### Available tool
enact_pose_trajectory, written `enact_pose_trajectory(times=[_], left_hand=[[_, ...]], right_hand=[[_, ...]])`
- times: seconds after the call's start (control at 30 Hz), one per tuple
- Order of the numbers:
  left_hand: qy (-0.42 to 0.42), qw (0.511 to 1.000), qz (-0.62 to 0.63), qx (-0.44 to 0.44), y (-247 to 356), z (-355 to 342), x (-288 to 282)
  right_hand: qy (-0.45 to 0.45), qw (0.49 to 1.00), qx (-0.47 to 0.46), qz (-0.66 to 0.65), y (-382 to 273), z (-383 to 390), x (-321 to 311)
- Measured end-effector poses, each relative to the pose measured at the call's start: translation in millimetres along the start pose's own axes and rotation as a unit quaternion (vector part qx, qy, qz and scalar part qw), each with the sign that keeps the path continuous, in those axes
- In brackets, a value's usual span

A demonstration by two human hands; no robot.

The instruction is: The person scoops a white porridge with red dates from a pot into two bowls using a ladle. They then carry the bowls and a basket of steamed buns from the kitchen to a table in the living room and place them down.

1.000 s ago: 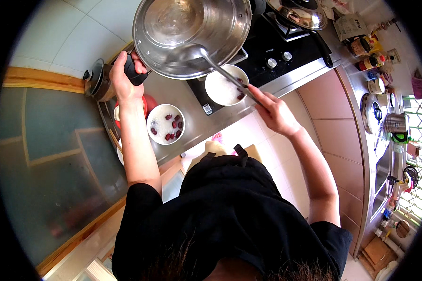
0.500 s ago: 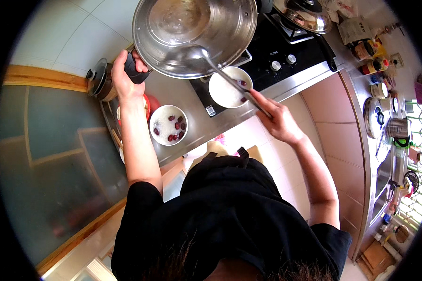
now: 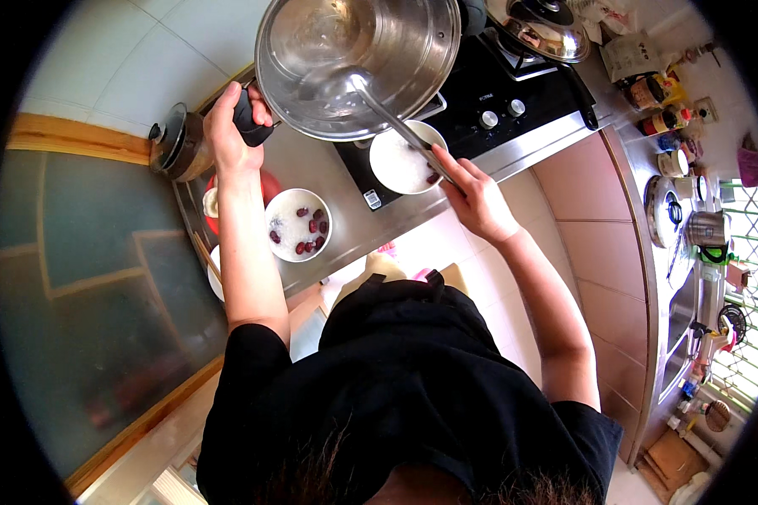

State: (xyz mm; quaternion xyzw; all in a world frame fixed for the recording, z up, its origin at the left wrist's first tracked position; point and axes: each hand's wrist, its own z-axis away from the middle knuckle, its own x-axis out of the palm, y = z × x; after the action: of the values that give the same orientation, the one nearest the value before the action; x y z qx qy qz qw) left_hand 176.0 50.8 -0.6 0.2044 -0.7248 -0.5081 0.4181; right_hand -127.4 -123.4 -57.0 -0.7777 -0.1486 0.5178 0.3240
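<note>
My left hand is closed on the black side handle of a wide steel pot, which is held tilted over the hob. Gripped by its long handle in my right hand, a steel ladle has its bowl end inside the pot. Beneath the ladle's handle stands a white bowl with pale, whitish food and dark red pieces. Nearer my left forearm, a second white bowl holds whitish food with several dark red dates. The pot's far handle is partly out of view.
A black gas hob with knobs lies under the pot. At the far right of it sits a lidded pan. A glass-lidded pot stands left, near the frosted panel. Jars line the right counter.
The pot has shifted slightly right and up in view. My right hand has moved a little left, and the ladle's bowl end slightly up and left within the pot.
</note>
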Motion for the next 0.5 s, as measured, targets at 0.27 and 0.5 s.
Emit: enact_pose_trajectory(times=[0.27,0.5], left_hand=[[0.009,1.0,-0.007,0.006,-1,5,0],[0.008,1.0,-0.007,0.027,-4,10,15]], right_hand=[[-0.019,0.99,0.007,0.137,22,51,-56],[0.068,0.994,0.041,0.074,7,7,5]])
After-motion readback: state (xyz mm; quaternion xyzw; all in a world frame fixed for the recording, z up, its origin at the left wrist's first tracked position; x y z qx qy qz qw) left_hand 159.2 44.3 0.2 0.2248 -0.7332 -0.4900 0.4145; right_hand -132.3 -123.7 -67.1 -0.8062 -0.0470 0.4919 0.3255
